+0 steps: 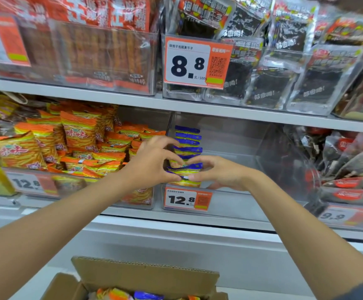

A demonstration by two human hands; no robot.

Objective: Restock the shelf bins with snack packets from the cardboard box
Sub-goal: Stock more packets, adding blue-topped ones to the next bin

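Packets in blue and yellow (pixel 188 146) stand in 1 row against the left wall of the clear shelf bin (pixel 241 202). The left hand (pixel 152 163) and right hand (pixel 217 173) pinch the front ones from both sides. Squeeze the row upright and tight, leaving space beside it for more from the cardboard box (pixel 146 276).
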